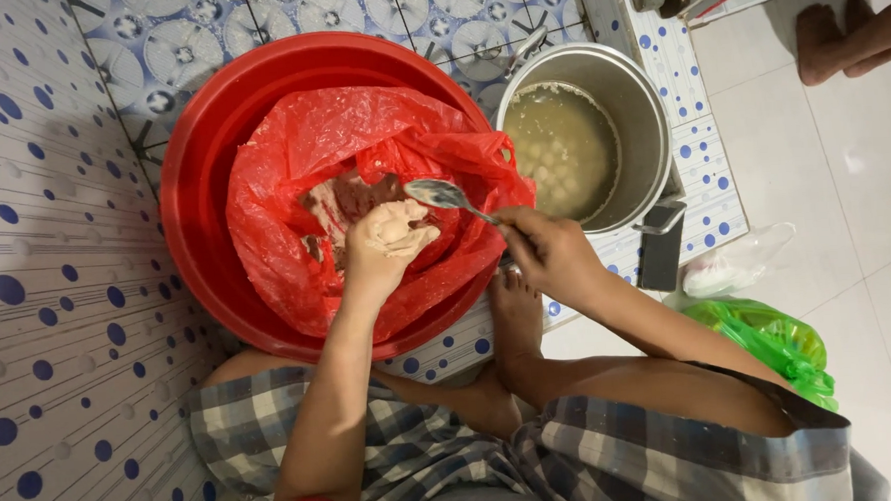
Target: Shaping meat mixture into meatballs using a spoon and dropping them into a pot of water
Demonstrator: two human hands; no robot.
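Paste-coated left hand [385,245] over red basin [187,182]

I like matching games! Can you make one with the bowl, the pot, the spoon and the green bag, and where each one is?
Things:
1. red basin
2. metal pot
3. spoon
4. green bag

Places:
A. held in the right hand
B. on the floor beside the person's right leg
C. lined with a red plastic bag
D. filled with cloudy liquid and pale round balls

Pairs: 1-C, 2-D, 3-A, 4-B
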